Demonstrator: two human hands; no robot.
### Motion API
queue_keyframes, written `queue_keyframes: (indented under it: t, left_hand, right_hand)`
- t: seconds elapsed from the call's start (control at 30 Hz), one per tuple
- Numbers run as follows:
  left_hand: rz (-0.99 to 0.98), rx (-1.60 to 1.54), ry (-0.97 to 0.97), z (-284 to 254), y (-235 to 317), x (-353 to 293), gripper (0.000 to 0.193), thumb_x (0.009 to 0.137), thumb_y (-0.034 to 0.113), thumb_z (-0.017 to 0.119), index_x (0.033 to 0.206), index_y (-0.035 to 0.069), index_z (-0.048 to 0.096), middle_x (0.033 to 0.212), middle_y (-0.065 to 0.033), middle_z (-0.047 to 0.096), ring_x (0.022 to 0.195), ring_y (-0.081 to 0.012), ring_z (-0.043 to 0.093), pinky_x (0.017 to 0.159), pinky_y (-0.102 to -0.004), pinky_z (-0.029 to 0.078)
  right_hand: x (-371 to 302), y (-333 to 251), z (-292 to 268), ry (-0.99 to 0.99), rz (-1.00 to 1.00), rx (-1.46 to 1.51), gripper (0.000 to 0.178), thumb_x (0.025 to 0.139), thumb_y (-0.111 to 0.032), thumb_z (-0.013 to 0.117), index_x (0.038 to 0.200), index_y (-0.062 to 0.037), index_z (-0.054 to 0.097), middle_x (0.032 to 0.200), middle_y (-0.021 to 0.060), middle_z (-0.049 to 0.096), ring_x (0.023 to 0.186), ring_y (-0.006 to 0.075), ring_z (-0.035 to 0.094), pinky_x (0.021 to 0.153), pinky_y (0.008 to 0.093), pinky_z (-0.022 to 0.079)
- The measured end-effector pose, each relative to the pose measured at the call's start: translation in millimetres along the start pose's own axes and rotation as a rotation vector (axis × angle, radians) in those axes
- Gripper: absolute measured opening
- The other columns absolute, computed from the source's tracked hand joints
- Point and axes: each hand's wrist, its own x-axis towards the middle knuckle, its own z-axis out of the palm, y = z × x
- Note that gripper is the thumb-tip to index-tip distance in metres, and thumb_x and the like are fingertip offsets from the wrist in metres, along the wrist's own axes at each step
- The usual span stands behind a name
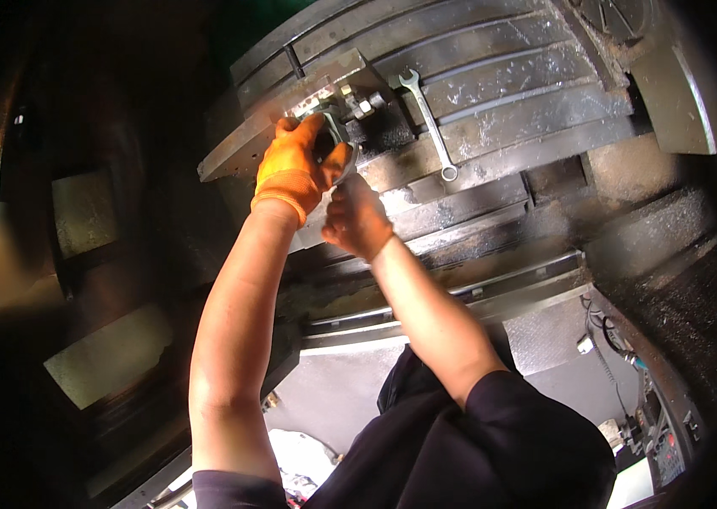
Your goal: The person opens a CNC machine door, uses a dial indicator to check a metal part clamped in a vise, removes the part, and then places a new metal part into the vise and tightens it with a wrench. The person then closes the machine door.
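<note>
My left hand (pixel 293 168), in an orange knitted-cuff glove, is closed on a curved, ring-like grey metal part (pixel 348 163) in front of a dark steel fixture block (pixel 388 119). Its thumb and fingers lie around the part's near side. Just below and to the right is my right hand (pixel 360 219), bare, slightly blurred, its fingers curled in. Anything in those fingers is hidden. Bolts with hex nuts (pixel 365 107) stick out of the fixture next to the ring-like part. A combination wrench (pixel 431 127) lies on the slotted machine table (pixel 502 110), right of the fixture.
Metal chips are scattered over the slotted table. A long steel plate (pixel 235 153) runs behind my left hand. Nearer my body, a metal door rail (pixel 451 301) crosses the view. Cables (pixel 608 339) and a control panel (pixel 668 454) stand at the lower right.
</note>
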Motion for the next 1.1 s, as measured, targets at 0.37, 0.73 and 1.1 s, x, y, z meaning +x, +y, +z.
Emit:
queue_keyframes:
  t: [0.37,0.73,1.1]
  left_hand:
    - [0.017,-0.112,0.074,-12,3,-12,0.043,0.083,0.027,0.077,0.121,0.013,0.063,0.126,-0.0206,0.054,0.107,-0.0371,0.061,0.093,-0.0408,0.051]
    - [-0.068,-0.063,0.019,-16,-1,-13,0.035,0.078,0.03,0.077,0.103,0.008,0.069,0.12,-0.0178,0.059,0.103,-0.0372,0.065,0.089,-0.0443,0.054]
    - [-0.067,-0.127,-0.099,-26,-5,-15,0.039,0.084,0.042,0.071,0.107,0.01,0.069,0.131,-0.0189,0.054,0.12,-0.0382,0.057,0.1,-0.0475,0.049]
  right_hand:
    - [24,-187,5,1.322,-0.288,-2.34,0.032,0.089,-0.027,0.065,0.113,-0.0062,0.062,0.113,0.0195,0.069,0.107,0.0384,0.067,0.088,0.0437,0.057]
    - [-90,-234,-23,0.546,-0.502,-2.061,0.04,0.097,-0.028,0.058,0.129,-0.0039,0.058,0.117,0.0207,0.065,0.104,0.0357,0.062,0.094,0.0397,0.048]
    - [-118,-53,221,0.443,0.643,-3.238,0.04,0.069,-0.009,0.08,0.108,-0.0093,0.072,0.109,0.0122,0.072,0.103,0.0284,0.07,0.083,0.0412,0.057]
